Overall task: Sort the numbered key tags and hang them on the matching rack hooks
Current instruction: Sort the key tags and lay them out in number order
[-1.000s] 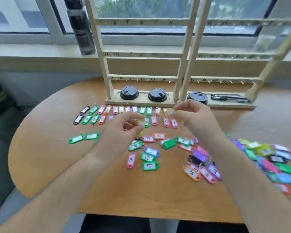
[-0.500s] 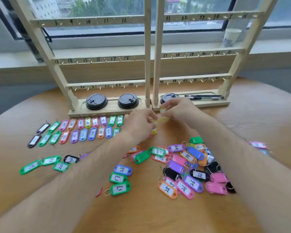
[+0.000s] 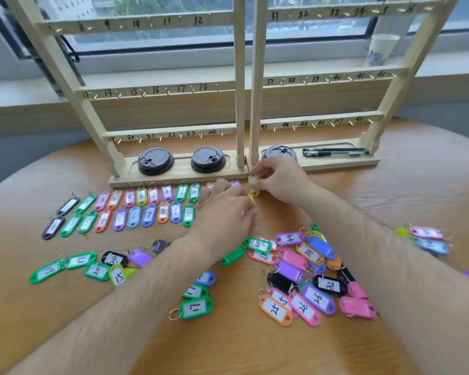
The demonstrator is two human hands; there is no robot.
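Two wooden racks (image 3: 244, 109) with numbered hooks stand at the table's far side. Below the left rack, two sorted rows of coloured key tags (image 3: 136, 209) run from 1 to 10. My right hand (image 3: 279, 180) pinches a yellow tag (image 3: 253, 185) just in front of the rack bases. My left hand (image 3: 225, 212) lies beside it with curled fingers, and a second yellow tag (image 3: 252, 202) peeks from its fingertips. A loose pile of tags (image 3: 309, 274) lies at the right, and a smaller group of green tags (image 3: 73, 266) at the left.
Three black cup lids (image 3: 155, 161) and black pens (image 3: 335, 152) sit in the rack base trays. A paper cup (image 3: 382, 50) stands on the windowsill. A few more tags (image 3: 428, 239) lie at the far right of the round wooden table (image 3: 241, 347).
My view has moved closer and to the right. Both hands moved forward toward the rack bases with the yellow tags, past the end of the sorted rows.
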